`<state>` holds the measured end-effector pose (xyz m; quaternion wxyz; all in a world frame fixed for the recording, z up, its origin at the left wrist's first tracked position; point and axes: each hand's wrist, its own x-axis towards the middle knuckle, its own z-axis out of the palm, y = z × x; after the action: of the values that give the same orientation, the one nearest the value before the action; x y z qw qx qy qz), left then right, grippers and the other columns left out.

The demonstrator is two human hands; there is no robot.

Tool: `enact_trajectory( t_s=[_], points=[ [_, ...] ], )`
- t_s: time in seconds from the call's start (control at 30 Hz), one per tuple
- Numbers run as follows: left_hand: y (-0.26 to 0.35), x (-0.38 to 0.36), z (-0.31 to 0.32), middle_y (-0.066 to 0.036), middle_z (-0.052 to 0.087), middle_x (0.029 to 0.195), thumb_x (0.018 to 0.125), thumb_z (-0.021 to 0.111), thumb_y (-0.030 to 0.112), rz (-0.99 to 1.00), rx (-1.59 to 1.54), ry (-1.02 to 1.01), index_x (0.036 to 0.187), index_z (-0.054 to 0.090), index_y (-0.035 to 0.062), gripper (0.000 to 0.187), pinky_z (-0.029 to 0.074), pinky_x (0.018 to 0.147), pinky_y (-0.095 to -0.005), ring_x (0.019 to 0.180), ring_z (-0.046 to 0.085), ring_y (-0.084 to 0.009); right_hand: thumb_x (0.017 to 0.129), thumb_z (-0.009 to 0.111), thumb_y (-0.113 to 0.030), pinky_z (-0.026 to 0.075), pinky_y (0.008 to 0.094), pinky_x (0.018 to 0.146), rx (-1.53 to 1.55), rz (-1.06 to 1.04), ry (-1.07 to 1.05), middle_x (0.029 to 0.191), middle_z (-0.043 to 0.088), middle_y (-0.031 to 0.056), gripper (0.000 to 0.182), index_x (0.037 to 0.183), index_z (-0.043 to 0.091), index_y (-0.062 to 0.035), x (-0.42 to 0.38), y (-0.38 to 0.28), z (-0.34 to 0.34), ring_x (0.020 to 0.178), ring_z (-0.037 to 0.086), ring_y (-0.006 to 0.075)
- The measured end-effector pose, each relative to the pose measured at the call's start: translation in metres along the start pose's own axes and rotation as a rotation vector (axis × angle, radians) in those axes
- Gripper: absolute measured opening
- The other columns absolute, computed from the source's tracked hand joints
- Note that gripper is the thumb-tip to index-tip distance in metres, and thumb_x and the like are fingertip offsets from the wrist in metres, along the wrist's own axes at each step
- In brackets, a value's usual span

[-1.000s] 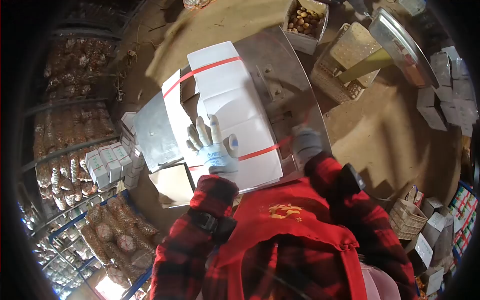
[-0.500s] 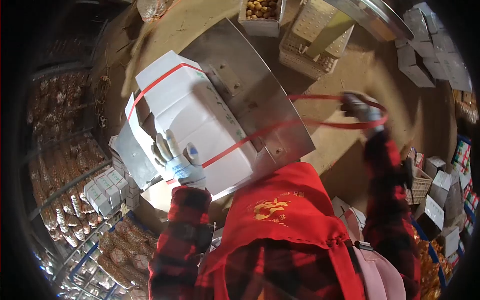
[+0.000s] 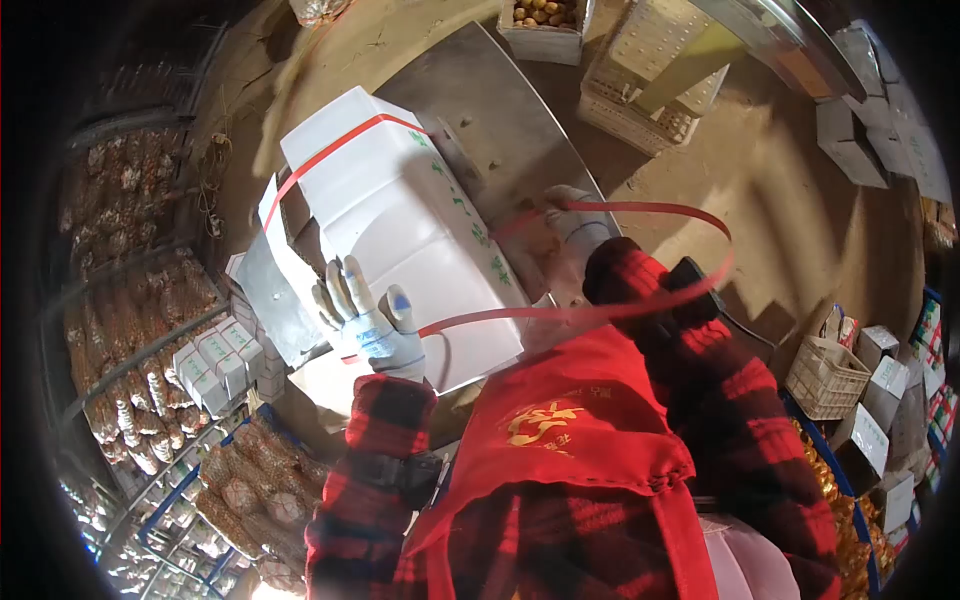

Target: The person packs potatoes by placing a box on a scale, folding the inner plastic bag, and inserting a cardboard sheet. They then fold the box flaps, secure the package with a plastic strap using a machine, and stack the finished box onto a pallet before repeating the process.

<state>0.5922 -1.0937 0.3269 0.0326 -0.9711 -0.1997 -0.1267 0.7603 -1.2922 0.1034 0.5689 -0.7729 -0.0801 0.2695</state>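
Observation:
A long white carton (image 3: pixel 385 200) with green print lies on a metal bench (image 3: pixel 475 95). Red packing strap (image 3: pixel 655 207) rings the carton's far end and swings out in a wide slack loop over my right forearm, back to the carton's near part. My gloved left hand (image 3: pixel 375 330) rests on the carton's near left edge, fingers spread, beside the strap. Close to the carton's right side, my gloved right hand (image 3: pixel 580 225) grips the strap; its fingertips are blurred and partly in shadow. A flap on the carton's left side stands partly raised.
Plastic crates (image 3: pixel 650 85) and a box of round brown produce (image 3: pixel 545 25) stand beyond the bench. Net bags (image 3: pixel 130 310) and small white boxes (image 3: pixel 220 365) fill the left side. A wicker-like basket (image 3: pixel 828 378) and more boxes (image 3: pixel 860 440) stand to the right.
My right hand has moved left from far out over the floor to the carton's right side, and the strap loop has gone slack. My left hand stays on the carton.

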Motion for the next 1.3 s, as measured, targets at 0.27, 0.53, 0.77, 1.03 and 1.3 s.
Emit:
enact_trajectory(
  t_s=[0.27, 0.53, 0.77, 1.03, 1.3],
  points=[
    [0.006, 0.006, -0.007, -0.019, 0.043, 0.131, 0.087, 0.051, 0.029, -0.055, 0.032, -0.009, 0.134, 0.039, 0.0058, 0.053, 0.022, 0.105, -0.0511, 0.123, 0.036, -0.0394, 0.080, 0.062, -0.019, 0.048, 0.0329, 0.077, 0.160, 0.200, 0.135, 0.086, 0.066, 0.0096, 0.021, 0.097, 0.066, -0.0077, -0.017, -0.034, -0.013, 0.083, 0.063, 0.0233],
    [0.008, 0.008, -0.012, -0.019, 0.044, 0.130, 0.088, 0.049, 0.030, -0.072, 0.029, -0.040, 0.133, 0.040, 0.0049, 0.053, 0.021, 0.106, -0.0514, 0.123, 0.037, -0.0380, 0.080, 0.061, -0.014, 0.048, 0.0338, 0.079, -0.112, -0.030, 0.399, 0.090, 0.066, 0.0130, 0.017, 0.095, 0.066, -0.0080, -0.021, -0.032, 0.003, 0.086, 0.064, 0.0243],
    [0.009, 0.008, -0.011, -0.020, 0.044, 0.130, 0.089, 0.047, 0.030, -0.068, 0.049, -0.032, 0.133, 0.039, 0.0042, 0.052, 0.021, 0.106, -0.0517, 0.123, 0.037, -0.0379, 0.081, 0.059, -0.013, 0.048, 0.0347, 0.080, -0.227, -0.106, 0.439, 0.093, 0.065, 0.0121, 0.019, 0.098, 0.065, -0.0091, -0.014, -0.017, -0.001, 0.090, 0.062, 0.0259],
    [0.008, 0.007, -0.013, -0.019, 0.043, 0.131, 0.089, 0.048, 0.032, -0.077, 0.041, -0.037, 0.135, 0.039, 0.0070, 0.053, 0.022, 0.105, -0.0522, 0.124, 0.036, -0.0392, 0.078, 0.066, -0.016, 0.049, 0.0322, 0.073, -0.173, 0.083, 0.172, 0.083, 0.067, 0.0122, 0.017, 0.092, 0.067, -0.0068, -0.012, -0.021, 0.058, 0.081, 0.064, 0.0230],
    [0.003, 0.005, -0.009, -0.018, 0.044, 0.131, 0.087, 0.050, 0.033, -0.089, -0.007, -0.030, 0.135, 0.039, 0.0092, 0.054, 0.026, 0.101, -0.0547, 0.122, 0.033, -0.0453, 0.078, 0.064, -0.014, 0.050, 0.0319, 0.067, -0.222, 0.065, 0.154, 0.081, 0.067, 0.0101, 0.016, 0.092, 0.067, -0.0061, -0.014, -0.044, 0.059, 0.073, 0.064, 0.0209]
  ],
)
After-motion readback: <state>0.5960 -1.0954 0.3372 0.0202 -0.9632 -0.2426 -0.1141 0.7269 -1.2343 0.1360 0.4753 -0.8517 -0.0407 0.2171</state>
